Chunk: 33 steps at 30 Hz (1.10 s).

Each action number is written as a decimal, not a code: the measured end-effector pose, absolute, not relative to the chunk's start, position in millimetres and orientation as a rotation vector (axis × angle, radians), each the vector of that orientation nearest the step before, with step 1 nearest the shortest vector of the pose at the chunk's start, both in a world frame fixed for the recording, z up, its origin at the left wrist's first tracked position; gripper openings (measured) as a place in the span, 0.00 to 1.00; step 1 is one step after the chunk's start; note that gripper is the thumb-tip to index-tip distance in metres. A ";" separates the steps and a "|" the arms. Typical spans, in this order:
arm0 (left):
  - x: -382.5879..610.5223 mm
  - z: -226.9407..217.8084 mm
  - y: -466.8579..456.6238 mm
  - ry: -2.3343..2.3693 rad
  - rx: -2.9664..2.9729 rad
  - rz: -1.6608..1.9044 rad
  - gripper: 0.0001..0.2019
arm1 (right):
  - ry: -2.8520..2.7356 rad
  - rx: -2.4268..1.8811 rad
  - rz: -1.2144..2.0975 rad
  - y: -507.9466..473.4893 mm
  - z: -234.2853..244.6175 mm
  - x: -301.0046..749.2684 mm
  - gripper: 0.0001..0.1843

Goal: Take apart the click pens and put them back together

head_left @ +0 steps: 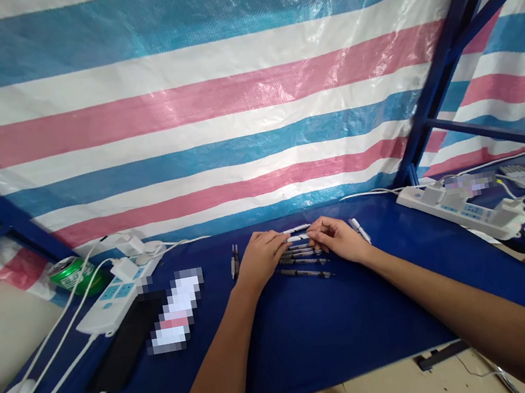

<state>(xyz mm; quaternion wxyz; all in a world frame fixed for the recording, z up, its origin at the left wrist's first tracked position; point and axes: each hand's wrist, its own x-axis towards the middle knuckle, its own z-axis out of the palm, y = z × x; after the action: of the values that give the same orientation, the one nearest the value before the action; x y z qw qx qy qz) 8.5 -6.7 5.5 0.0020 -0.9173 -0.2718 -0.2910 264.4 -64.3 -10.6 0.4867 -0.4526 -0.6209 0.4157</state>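
Both my hands meet at the far middle of a blue table [315,322]. My left hand [260,258] and my right hand [338,237] are closed, pinching the two ends of one white pen [299,237] held level between them. Just below it, several dark pens [304,260] lie in a row on the cloth. A further pen [297,228] lies behind the hands. Two dark pens [234,260] rest left of my left hand, and a white pen [360,230] lies right of my right hand.
A white power strip [113,301] with plugs and cables sits at the left, beside a green can [68,271], a black phone [126,346] and a blurred white item [175,310]. Another power strip [462,208] lies at the right. A striped tarp [206,105] backs the table.
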 end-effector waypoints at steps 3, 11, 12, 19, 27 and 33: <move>11.0 4.8 -4.4 -0.876 -2.896 -0.893 0.15 | -1.534 -1.126 0.888 -63.5 -14.0 267.6 0.24; 2.5 -0.3 -4.5 -0.907 -2.884 -0.931 0.14 | -1.549 -1.059 0.845 -65.2 -16.0 262.3 0.19; 1.1 -0.2 -5.5 -0.898 -2.873 -0.953 0.14 | -1.546 -1.057 0.853 -66.8 -14.5 260.2 0.20; -0.8 3.8 -8.7 -0.837 -2.858 -1.006 0.13 | -1.547 -1.125 0.976 -73.2 -9.9 255.7 0.22; 4.1 2.5 -11.2 -0.843 -2.937 -0.985 0.13 | -1.561 -1.136 1.018 -74.6 -10.1 261.3 0.21; 6.1 -1.6 -12.0 -0.862 -2.920 -1.050 0.14 | -1.581 -1.150 0.868 -74.3 -11.4 260.5 0.22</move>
<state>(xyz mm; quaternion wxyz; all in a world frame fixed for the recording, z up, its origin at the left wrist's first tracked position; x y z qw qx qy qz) 6.1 -12.0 -1.6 -0.0394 -0.9061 -0.2673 -0.3257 260.5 -74.3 -11.4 0.4807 -0.4714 -0.6482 0.3557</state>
